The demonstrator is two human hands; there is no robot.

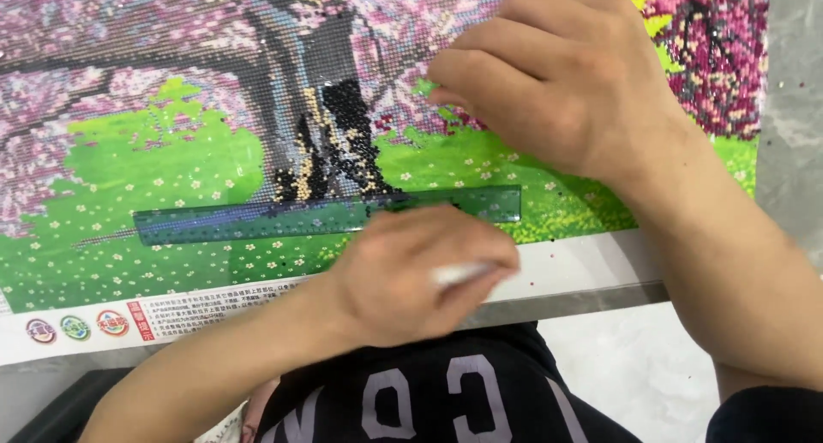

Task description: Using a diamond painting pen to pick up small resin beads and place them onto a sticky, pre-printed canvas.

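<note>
Canvas: the bead picture [171,169] lies flat on the desk [797,152], its lower edge near the body.
Ruler: a clear green ruler [257,222] lies across the grass, just below the black beaded patch [347,143].
Left hand: the left hand [411,276] is blurred, fingers closed around a white pen [459,274] beside the ruler; a knock could shift it.
Right hand: the right hand [557,74] rests curled on the canvas, fingers together, holding nothing visible; pressing might dislodge beads.
</note>
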